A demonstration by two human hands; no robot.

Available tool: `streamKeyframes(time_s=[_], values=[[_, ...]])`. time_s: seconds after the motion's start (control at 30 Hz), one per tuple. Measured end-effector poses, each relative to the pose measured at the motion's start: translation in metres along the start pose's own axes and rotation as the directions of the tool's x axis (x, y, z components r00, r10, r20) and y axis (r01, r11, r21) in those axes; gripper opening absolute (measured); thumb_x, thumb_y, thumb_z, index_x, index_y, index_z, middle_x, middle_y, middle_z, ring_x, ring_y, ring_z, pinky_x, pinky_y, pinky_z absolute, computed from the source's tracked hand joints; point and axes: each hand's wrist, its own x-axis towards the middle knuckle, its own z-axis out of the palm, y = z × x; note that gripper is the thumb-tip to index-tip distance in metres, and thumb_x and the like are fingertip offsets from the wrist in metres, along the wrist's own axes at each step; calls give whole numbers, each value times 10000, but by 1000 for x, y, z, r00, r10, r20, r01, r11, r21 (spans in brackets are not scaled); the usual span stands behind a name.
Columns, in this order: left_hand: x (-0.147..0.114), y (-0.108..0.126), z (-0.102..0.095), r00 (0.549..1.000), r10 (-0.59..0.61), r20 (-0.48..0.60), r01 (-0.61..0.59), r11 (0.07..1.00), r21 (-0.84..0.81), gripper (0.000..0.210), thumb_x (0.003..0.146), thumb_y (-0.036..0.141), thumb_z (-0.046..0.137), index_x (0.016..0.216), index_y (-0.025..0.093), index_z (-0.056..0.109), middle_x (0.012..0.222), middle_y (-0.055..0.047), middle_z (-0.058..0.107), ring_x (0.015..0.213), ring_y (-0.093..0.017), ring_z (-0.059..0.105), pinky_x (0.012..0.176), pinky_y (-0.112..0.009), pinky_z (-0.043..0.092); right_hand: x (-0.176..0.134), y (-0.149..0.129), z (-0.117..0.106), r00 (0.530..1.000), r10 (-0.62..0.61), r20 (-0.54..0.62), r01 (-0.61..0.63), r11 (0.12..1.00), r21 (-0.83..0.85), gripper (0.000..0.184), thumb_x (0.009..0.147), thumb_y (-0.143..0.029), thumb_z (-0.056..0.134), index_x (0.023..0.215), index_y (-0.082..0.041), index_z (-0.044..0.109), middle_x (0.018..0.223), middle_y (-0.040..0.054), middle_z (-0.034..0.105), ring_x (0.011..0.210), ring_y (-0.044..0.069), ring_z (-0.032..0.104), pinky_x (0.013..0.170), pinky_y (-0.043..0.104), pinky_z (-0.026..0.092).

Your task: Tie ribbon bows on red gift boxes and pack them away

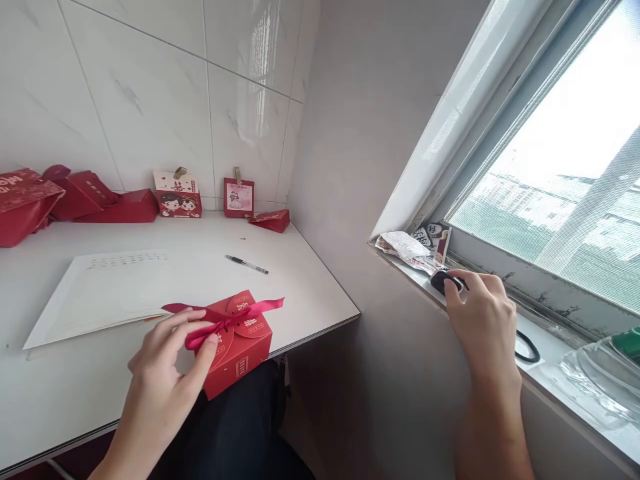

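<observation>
The left hand (165,363) pinches the red ribbon (227,319) of a small red box (240,350) at the near edge of the desk (75,380), its fingers covering the box's left side. The right hand (480,317) reaches to the windowsill (550,350) on the right, fingertips closed on a small black object (443,280) too hidden to identify. The print on the paper (115,287) beyond the box is too faint to read.
</observation>
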Motion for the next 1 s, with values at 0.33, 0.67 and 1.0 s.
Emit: streamKeyframes(time_s=[0.33,0.67,1.0], values=[[3,0,1,996,85,-41,-84,996,8,203,779,420,470,809,256,585,1020,-40,599,1017,-281,560,897,-453,397,2,1,1,1000,4,25,-5,1000,20,310,821,-366,383,982,-204,591,994,106,568,779,250,555,764,413,406],[1,-1,3,997,67,-48,-66,998,19,170,784,412,498,828,268,579,1048,-7,593,1043,-275,549,948,-428,389,4,4,-1,997,-47,-57,52,993,103,314,833,-236,332,965,-191,613,993,124,581,907,276,550,775,427,422],[3,-8,6,997,72,-5,-72,997,-30,102,798,379,520,857,319,577,1082,50,563,1096,-253,522,961,-400,424,-87,-119,30,809,-555,-196,484,440,756,178,808,-113,438,913,-208,546,865,76,587,783,184,567,653,332,488]])
